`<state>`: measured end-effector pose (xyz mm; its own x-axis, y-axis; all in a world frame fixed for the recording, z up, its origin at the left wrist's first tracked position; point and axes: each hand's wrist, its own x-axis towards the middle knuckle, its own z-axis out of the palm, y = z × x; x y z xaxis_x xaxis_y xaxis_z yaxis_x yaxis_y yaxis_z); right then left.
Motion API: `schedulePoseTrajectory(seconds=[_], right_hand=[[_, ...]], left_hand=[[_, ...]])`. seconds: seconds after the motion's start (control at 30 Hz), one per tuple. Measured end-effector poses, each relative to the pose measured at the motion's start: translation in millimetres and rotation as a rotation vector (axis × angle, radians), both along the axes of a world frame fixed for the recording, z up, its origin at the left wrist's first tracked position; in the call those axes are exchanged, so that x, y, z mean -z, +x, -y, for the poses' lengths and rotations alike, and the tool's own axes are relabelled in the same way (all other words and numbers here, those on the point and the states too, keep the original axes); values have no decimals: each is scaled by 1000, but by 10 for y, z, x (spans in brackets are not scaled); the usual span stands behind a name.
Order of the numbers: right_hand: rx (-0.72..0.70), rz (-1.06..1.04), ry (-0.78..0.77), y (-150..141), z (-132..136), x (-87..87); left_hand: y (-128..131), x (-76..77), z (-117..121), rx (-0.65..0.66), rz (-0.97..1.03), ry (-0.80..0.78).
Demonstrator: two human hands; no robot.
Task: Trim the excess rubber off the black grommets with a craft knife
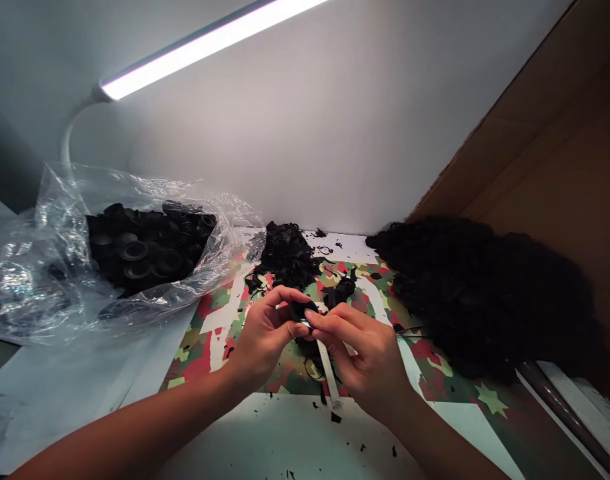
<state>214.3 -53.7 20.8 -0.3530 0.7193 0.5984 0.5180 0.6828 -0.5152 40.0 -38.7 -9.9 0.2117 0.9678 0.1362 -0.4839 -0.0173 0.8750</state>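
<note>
My left hand point(267, 333) is closed, holding a small round black rubber part point(303, 309) between thumb and fingers. My right hand point(362, 347) meets it from the right, its index finger on the part's edge and its fingers pinched together. A small shiny glint shows between the fingertips; what the right fingers pinch is mostly hidden. Below them runs a narrow pale strip point(329, 375), and I cannot tell whether it is held or lies on the table. Dark scraps lie under and behind the hands, on a camouflage-patterned sheet point(279, 380).
At left, a clear plastic bag point(45, 280) holds many black ringed rubber parts point(149, 243). Black shavings point(287, 253) are heaped behind the hands. A large dark pile point(465, 287) sits at right against a cardboard wall point(549, 153). A lit tube lamp point(209, 47) hangs overhead.
</note>
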Motion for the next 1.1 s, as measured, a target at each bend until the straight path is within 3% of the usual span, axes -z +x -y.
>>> schedulePoseTrajectory(seconds=[0.27, 0.53, 0.93, 1.1], right_hand=[[26, -123, -131, 7, 7, -27], [-77, -250, -358, 54, -41, -87], [-91, -142, -193, 72, -32, -27], [-106, -132, -204, 68, -38, 1]], left_hand=[[-37, 10, -27, 43, -33, 43], [-48, 34, -78, 65, 5, 73], [-47, -19, -74, 30, -3, 80], [-51, -12, -78, -4, -27, 115]])
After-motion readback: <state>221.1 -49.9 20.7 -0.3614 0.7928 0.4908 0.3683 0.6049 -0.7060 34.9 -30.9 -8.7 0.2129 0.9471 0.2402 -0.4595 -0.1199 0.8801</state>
